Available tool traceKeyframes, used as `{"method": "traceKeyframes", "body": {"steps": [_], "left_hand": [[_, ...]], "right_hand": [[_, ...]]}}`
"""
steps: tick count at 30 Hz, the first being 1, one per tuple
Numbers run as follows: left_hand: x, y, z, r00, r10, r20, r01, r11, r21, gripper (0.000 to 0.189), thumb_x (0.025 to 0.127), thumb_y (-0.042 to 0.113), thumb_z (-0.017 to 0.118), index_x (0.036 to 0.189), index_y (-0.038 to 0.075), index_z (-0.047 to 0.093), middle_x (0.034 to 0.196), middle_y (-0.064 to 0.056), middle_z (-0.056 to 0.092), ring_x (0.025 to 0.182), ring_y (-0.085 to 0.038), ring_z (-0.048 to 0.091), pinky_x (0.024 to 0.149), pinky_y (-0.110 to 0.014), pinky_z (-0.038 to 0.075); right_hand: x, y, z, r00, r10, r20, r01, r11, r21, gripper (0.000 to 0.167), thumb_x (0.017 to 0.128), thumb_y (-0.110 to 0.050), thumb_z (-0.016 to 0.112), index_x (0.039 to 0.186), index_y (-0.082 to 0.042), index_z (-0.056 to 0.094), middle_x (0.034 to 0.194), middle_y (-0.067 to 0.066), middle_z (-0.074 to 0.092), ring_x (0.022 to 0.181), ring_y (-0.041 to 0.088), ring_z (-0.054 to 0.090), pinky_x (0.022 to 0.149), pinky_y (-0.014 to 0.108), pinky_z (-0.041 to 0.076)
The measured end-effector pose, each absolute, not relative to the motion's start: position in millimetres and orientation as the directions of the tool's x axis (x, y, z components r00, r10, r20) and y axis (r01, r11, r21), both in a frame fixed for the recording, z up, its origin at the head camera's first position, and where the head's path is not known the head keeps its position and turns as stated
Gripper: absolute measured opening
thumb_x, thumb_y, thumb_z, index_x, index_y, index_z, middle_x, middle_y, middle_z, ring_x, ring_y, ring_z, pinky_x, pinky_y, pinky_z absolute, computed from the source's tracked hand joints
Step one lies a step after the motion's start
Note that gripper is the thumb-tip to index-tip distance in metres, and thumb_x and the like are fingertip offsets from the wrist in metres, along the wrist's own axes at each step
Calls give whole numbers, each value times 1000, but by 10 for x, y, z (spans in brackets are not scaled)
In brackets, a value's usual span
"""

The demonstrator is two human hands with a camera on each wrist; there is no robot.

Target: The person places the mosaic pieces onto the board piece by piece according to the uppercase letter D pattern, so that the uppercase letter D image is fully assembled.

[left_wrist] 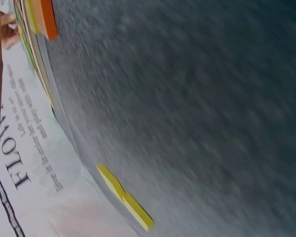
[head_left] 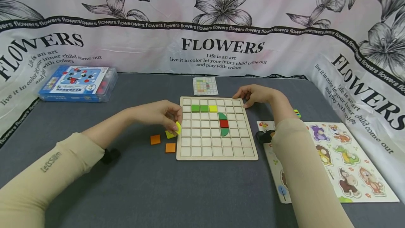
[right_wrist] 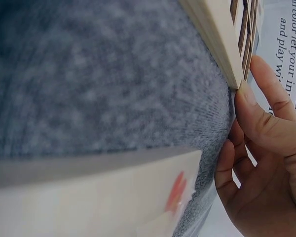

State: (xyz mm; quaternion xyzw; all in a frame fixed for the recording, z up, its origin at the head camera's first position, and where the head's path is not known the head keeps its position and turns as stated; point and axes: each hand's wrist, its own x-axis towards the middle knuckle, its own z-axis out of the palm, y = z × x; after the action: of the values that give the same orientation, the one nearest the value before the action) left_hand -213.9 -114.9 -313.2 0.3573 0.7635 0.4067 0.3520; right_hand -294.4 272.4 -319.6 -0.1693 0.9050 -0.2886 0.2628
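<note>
My left hand (head_left: 161, 113) pinches a yellow tile (head_left: 178, 128) beside the left edge of a wooden grid board (head_left: 218, 158). Beneath it lie another yellow tile (head_left: 169, 134) and two orange tiles, one (head_left: 155, 139) left of the other (head_left: 170, 147). Two green squares (head_left: 200, 108) and a yellow square (head_left: 213, 108) sit in an upper row. Lower right, a red square (head_left: 224, 124) lies between two green rounded pieces (head_left: 223, 116). At the far right corner, my right hand (head_left: 257, 95) grips the board; its thumb (right_wrist: 246, 94) presses the corner in the right wrist view.
Behind the board lies a small printed pattern card (head_left: 205, 86). A blue boxed set (head_left: 77, 84) stands back left. Under my right forearm is an animal picture board (head_left: 329, 171). In the left wrist view, yellow pieces (left_wrist: 124, 197) lie on the dark cloth.
</note>
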Motion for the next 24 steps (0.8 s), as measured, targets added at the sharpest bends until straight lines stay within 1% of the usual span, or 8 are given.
{"method": "traceKeyframes", "body": {"steps": [3, 6, 9, 12, 15, 17, 21, 24], "left_hand": [[-2139, -1052, -3139, -515, 833, -200, 287, 387, 876, 13, 93, 8, 67, 103, 3, 60, 101, -13, 69, 89, -26, 74, 83, -38, 60], [-2140, -942, -3151, -529, 836, -146, 341, 367, 866, 15, 93, 8, 67, 106, 1, 63, 101, -13, 69, 85, -26, 73, 81, -39, 60], [-2135, -826, -3164, -548, 828, -116, 385, 373, 845, 19, 93, 11, 67, 111, 2, 66, 100, -9, 70, 83, -22, 71, 80, -39, 59], [-2123, -722, -3177, -556, 825, -95, 415, 375, 829, 22, 95, 13, 65, 115, 4, 68, 95, -7, 71, 83, -23, 69, 78, -39, 58], [-2108, -624, -3190, -552, 831, -72, 436, 361, 824, 23, 96, 13, 64, 116, 7, 70, 91, -6, 69, 80, -24, 65, 75, -35, 55], [-2098, -561, -3197, -544, 837, -54, 449, 345, 824, 23, 95, 12, 64, 117, 7, 70, 91, -6, 68, 80, -25, 63, 75, -31, 53], [-2062, -445, -3207, -544, 837, -49, 443, 337, 831, 23, 94, 10, 65, 116, 7, 71, 94, -7, 68, 82, -25, 65, 76, -26, 52], [-2037, -362, -3228, -547, 835, -64, 432, 346, 833, 23, 94, 10, 65, 116, 8, 71, 95, -7, 68, 83, -24, 66, 77, -25, 52]], "right_hand": [[-2948, 2722, -3203, -802, -461, -380, -153, 773, -616, 44, 86, -3, 73, 128, -9, 63, 114, 14, 56, 91, 24, 45, 80, 34, 40], [-2950, 2723, -3210, -802, -463, -378, -153, 771, -618, 44, 85, -2, 74, 127, -9, 63, 114, 14, 56, 90, 24, 45, 79, 34, 41], [-2949, 2727, -3210, -804, -460, -377, -155, 773, -615, 44, 85, -2, 74, 127, -9, 63, 114, 13, 56, 90, 24, 45, 79, 34, 40], [-2947, 2732, -3207, -806, -458, -375, -154, 773, -615, 44, 85, -2, 74, 128, -9, 63, 114, 14, 56, 91, 24, 45, 79, 34, 40], [-2948, 2737, -3204, -807, -459, -372, -157, 774, -614, 44, 85, -2, 73, 128, -9, 64, 114, 14, 56, 91, 24, 45, 80, 34, 40], [-2949, 2736, -3201, -807, -459, -371, -158, 773, -614, 44, 85, -2, 73, 127, -9, 64, 114, 14, 56, 91, 24, 45, 80, 34, 40], [-2949, 2733, -3197, -807, -459, -373, -159, 776, -611, 43, 86, -3, 73, 127, -9, 63, 113, 13, 55, 91, 24, 44, 79, 34, 39], [-2949, 2732, -3198, -808, -456, -373, -158, 778, -608, 43, 86, -2, 73, 127, -9, 64, 113, 12, 54, 91, 24, 44, 79, 34, 39]]}}
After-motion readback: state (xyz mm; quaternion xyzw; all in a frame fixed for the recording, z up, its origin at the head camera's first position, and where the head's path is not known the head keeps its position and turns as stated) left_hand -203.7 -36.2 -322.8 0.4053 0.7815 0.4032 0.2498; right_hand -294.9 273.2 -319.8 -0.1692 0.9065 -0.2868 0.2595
